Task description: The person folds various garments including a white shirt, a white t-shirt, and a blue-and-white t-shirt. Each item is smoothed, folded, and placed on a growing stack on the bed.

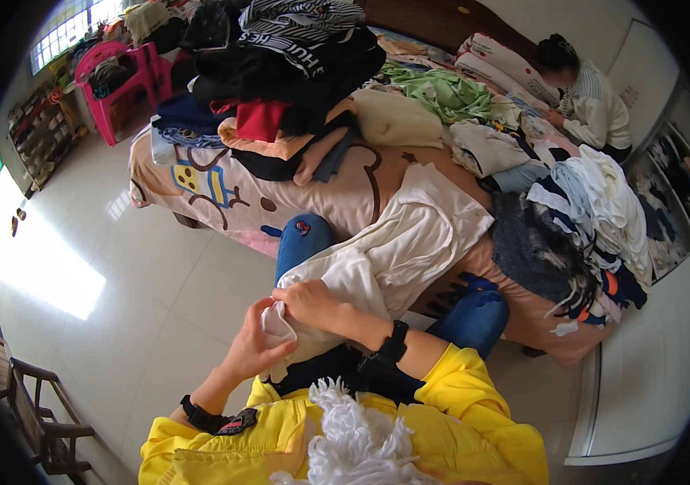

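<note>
A white cloth garment [381, 260] stretches from my lap up onto the edge of the bed, wrinkled and partly folded over. My left hand [254, 345] has one edge of it between thumb and fingers. Close beside it, touching at the fingertips, my right hand [311, 306] pinches the same end of the fabric. Both wrists wear black bands. The garment's lower end hangs near my waist, partly hidden by my hands and forearm.
A tall stack of folded clothes [284, 79] stands on the patterned bedding [333, 188]. To the right lie a dark grey garment [527, 248] and a white heap [611, 206]. Another person [593, 103] bends over the bed's far side. A pink plastic chair [108, 85] is at the left.
</note>
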The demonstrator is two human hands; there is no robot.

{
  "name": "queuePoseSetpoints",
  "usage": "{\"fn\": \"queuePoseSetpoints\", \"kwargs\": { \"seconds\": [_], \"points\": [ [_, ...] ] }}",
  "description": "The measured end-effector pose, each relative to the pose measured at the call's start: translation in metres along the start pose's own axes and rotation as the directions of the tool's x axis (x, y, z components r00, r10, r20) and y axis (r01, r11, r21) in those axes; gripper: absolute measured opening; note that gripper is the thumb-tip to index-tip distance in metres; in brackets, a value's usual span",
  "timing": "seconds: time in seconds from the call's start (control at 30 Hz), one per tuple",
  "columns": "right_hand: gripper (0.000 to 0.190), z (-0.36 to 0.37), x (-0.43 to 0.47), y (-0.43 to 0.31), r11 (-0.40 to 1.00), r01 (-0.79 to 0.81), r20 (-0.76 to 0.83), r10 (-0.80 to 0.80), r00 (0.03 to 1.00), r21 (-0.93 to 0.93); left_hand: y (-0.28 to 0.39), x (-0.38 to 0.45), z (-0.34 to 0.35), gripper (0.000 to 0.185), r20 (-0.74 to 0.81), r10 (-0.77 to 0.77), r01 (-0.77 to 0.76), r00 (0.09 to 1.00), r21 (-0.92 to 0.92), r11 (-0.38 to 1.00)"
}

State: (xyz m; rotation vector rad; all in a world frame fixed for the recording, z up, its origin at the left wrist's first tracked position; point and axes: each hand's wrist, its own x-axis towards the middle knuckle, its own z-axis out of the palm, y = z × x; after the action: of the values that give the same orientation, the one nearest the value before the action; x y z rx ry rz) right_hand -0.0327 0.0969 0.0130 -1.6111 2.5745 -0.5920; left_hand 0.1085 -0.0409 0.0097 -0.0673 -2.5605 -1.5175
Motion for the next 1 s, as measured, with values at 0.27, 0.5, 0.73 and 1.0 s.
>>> {"fn": "queuePoseSetpoints", "kwargs": {
  "seconds": [0.27, 0.5, 0.73, 1.0],
  "points": [
    [0.030, 0.007, 0.013, -0.006, 0.938, 0.054, -0.154, -0.001, 0.988, 0.342, -0.016, 0.011, 0.008, 0.060, -0.144, -0.133, 0.146, 0.981, 0.088, 0.985],
    [0.071, -0.024, 0.009, -0.014, 0.643, -0.005, 0.068, -0.073, 0.995, 0.766, -0.010, 0.014, 0.012, 0.066, -0.174, -0.106, 0.071, 0.979, -0.193, 0.979],
    [0.056, -0.026, -0.007, 0.026, 0.988, 0.094, -0.146, -0.075, 0.986, 0.124, -0.034, 0.025, -0.006, 0.044, -0.040, -0.326, 0.277, 0.944, -0.438, 0.855],
    [0.061, -0.008, -0.021, 0.048, 0.989, 0.107, -0.222, -0.127, 0.967, -0.098, -0.035, 0.022, -0.061, 0.043, 0.345, -0.472, 0.584, 0.812, -0.503, 0.637]
  ]
}}
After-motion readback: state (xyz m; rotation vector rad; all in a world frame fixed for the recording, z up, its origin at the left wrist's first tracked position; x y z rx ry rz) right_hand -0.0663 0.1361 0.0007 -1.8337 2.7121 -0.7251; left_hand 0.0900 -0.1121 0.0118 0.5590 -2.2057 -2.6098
